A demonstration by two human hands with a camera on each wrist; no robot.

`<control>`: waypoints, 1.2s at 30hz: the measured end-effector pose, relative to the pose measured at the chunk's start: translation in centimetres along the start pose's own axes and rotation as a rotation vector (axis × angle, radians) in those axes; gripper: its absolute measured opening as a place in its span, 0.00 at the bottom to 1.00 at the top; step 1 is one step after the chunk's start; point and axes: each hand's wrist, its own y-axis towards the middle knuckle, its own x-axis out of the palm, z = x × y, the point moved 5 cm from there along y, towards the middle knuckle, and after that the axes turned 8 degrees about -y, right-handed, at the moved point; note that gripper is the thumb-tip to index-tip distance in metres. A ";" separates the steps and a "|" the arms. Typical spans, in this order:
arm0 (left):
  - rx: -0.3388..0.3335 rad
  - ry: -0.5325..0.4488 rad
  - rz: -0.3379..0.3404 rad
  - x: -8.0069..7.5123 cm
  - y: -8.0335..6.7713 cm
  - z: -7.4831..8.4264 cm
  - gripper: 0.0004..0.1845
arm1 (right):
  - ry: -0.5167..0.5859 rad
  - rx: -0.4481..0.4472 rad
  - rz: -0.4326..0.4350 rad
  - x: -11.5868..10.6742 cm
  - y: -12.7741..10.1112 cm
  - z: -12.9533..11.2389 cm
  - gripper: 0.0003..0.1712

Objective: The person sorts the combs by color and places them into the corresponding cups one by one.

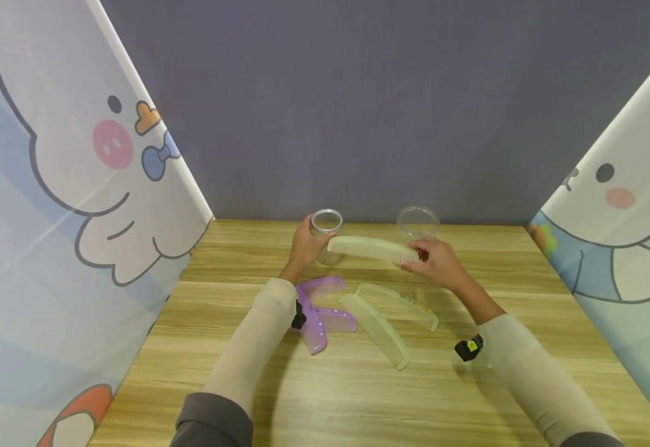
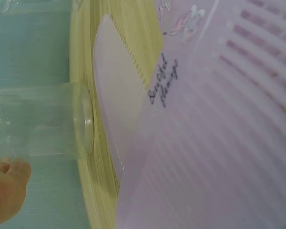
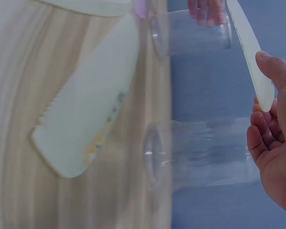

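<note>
My right hand [image 1: 436,262] pinches one end of a pale green comb [image 1: 372,248] between thumb and fingers. That comb is held level above the table, teeth downward, its other end at my left thumb. With my left hand [image 1: 305,245] I grip a clear plastic jar [image 1: 330,256] near its rim; the jar stands upright at the back of the table. In the right wrist view, the fingers [image 3: 207,10] of my left hand lie against the jar's side. A second clear jar [image 1: 417,222] stands behind my right hand, partly hidden by it.
Two more pale green combs, one plain [image 1: 377,332] and one with a printed pattern [image 1: 400,304], lie mid-table. Left of them, several purple combs [image 1: 312,326] overlap, partly hidden by my left sleeve. A grey wall [image 1: 358,112] rises behind the table; printed cloth panels flank it.
</note>
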 end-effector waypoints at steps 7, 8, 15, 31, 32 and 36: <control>-0.009 -0.021 -0.005 0.1 0.1 0.0 0.41 | -0.028 0.052 -0.012 -1.4 1.3 -0.4 0.29; -0.006 -0.021 -0.005 0.1 0.1 0.0 0.42 | -0.026 0.063 -0.023 -1.5 1.5 -0.5 0.30; -0.006 -0.036 -0.009 0.1 0.0 0.2 0.44 | -0.058 0.120 -0.110 -2.0 3.1 -1.3 0.31; -0.012 -0.031 -0.008 -0.1 -0.1 -0.2 0.46 | -0.127 0.144 -0.110 -1.3 6.8 -2.3 0.30; -0.013 -0.027 -0.007 -0.1 -0.1 -0.2 0.46 | -0.120 0.157 -0.123 -1.2 6.9 -2.3 0.31; -0.009 -0.013 -0.002 0.0 0.0 -0.3 0.46 | -0.069 0.192 -0.142 -1.0 7.3 -2.6 0.34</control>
